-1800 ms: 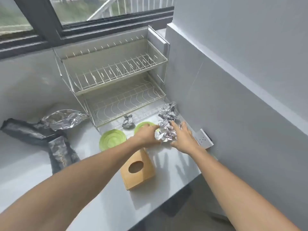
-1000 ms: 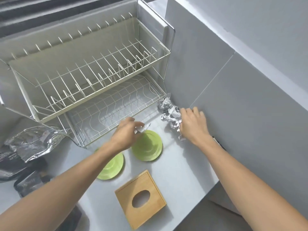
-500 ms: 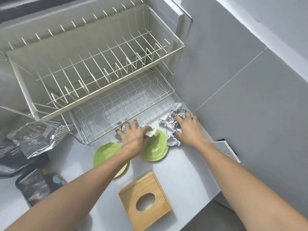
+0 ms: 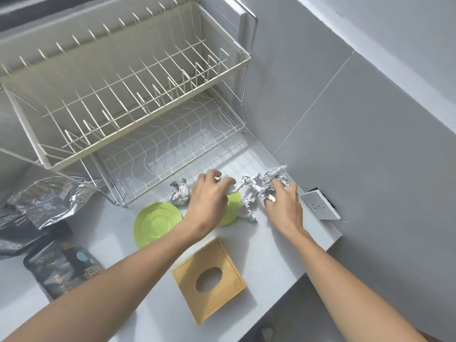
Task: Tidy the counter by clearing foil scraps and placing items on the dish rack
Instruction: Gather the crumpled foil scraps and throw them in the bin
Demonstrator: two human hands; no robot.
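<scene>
My left hand (image 4: 209,196) covers most of one green plate (image 4: 232,206) and is curled around a small foil scrap (image 4: 225,180), of which only a bit shows past my fingers. My right hand (image 4: 283,203) is clenched on the big crumpled foil (image 4: 256,188), near the wall. A foil ball (image 4: 179,192) lies free on the counter (image 4: 271,255), beside the second green plate (image 4: 155,224) and just in front of the dish rack (image 4: 123,95). On the left, the dark bags (image 4: 61,267) are cut off and their writing is too blurred to read.
</scene>
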